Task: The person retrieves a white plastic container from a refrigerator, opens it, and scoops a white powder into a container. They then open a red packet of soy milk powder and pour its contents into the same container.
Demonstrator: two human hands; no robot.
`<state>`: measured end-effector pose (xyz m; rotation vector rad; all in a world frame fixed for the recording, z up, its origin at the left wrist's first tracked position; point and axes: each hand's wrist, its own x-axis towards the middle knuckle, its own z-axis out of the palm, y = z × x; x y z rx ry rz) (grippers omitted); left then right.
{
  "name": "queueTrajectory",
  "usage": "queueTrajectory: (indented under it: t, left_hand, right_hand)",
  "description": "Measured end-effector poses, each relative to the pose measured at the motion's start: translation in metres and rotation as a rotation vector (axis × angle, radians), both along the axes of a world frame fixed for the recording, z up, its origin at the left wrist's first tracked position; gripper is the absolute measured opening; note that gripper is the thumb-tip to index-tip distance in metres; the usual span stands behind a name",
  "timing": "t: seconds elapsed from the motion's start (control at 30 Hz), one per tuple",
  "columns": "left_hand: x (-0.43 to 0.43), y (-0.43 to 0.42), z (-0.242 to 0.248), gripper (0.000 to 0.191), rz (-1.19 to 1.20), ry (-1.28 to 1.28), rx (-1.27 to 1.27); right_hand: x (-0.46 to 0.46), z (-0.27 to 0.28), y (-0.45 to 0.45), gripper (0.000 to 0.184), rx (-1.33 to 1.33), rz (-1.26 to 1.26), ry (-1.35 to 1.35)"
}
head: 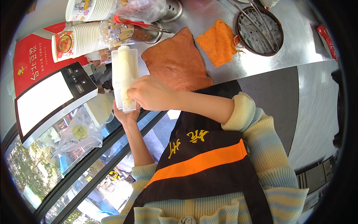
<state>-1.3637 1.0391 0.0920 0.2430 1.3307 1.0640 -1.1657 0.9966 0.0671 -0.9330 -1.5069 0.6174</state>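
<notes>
In the head view, my left hand [127,113] grips the lower end of a long translucent plastic container [125,67] from beneath. The container has a white knob at its far end and something pale yellow inside. My right hand [148,93] is at the container's near end, its fingers curled at the pale contents or wall; whether they pinch anything is hidden. A brown cloth [176,61] lies flat on the steel counter [193,16] just beyond my right hand. An orange cloth [218,42] lies farther right.
At the upper left are stacked paper cups [86,39], wrapped sticks in a metal holder [146,33] and red-handled scissors [131,21]. A round pan with tongs [260,30] stands upper right. A lit panel [44,103], a plastic bag [81,131] and window frames are left.
</notes>
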Motion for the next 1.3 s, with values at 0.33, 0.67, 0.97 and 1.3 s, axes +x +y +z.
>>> queueTrajectory:
  t: [0.33,0.67,0.97,1.3]
  left_hand:
    - [0.006,0.001,-0.009,0.054,0.03,0.135,0.31]
    - [0.041,-0.009,-0.022,0.084,0.512,0.595,0.424]
    - [0.085,-0.027,-0.022,0.079,0.401,0.806,0.708]
    - [0.107,-0.038,-0.039,0.078,0.209,1.143,0.914]
  right_hand:
    - [0.032,-0.066,-0.022,0.016,-0.396,-0.211,-0.21]
    - [0.045,-0.105,-0.016,0.031,-0.633,-0.283,-0.184]
    - [-0.05,-0.125,-0.026,0.005,-1.174,1.076,1.96]
    - [-0.047,-0.117,-0.014,0.011,-1.247,0.195,1.179]
